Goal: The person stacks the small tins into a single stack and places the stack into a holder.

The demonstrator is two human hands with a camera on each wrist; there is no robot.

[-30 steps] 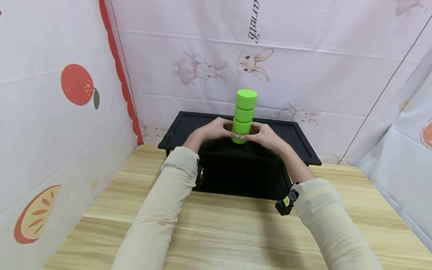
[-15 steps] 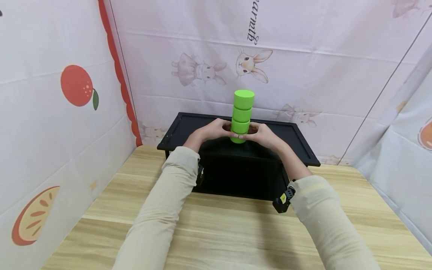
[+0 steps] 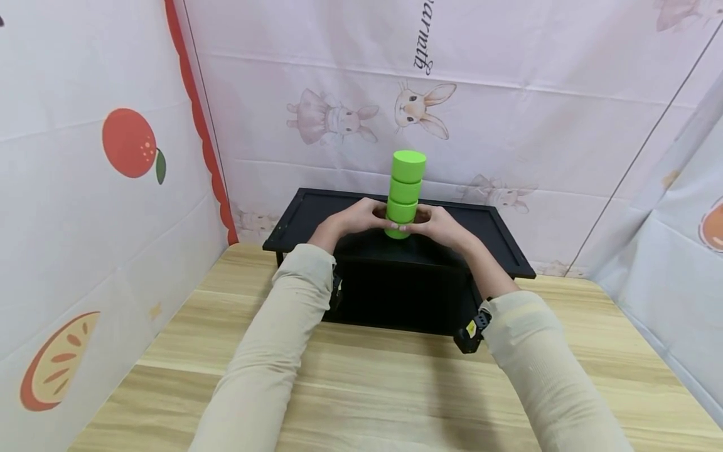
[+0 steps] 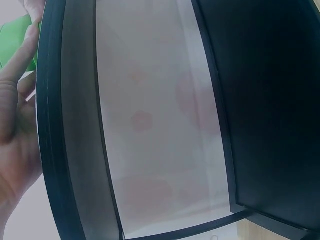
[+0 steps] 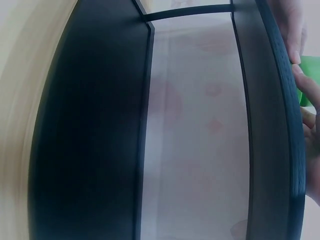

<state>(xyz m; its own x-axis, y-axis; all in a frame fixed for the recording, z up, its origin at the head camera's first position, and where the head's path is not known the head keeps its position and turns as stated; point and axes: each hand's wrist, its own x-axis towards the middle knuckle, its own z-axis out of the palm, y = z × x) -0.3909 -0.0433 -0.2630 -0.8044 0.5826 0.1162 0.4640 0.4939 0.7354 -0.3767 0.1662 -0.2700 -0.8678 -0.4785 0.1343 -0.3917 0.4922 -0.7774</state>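
Observation:
A column of several bright green cylinders point(image 3: 405, 183) stands nearly upright, leaning slightly right, over the top of a black two-level shelf point(image 3: 316, 216). My left hand point(image 3: 361, 216) holds the column's lower part from the left, its thumb across the front. From the right, my right hand point(image 3: 440, 226) holds the same part, and the two thumb tips nearly meet in front. The fingers behind the column are hidden in the head view. Only a green edge point(image 4: 15, 40) of the column shows in the left wrist view, past the shelf's top board.
The shelf's lower board point(image 5: 90, 125) lies under its raised top, with an open gap between. A wood-grain table point(image 3: 373, 383) spreads in front. Printed cloth walls point(image 3: 254, 107) stand behind and at both sides. Small black wrist cameras point(image 3: 470, 333) hang below the sleeves.
Over the first half second, the green column's top shifted a little left and it now leans less. Both hands kept their hold; my right wrist moved slightly left.

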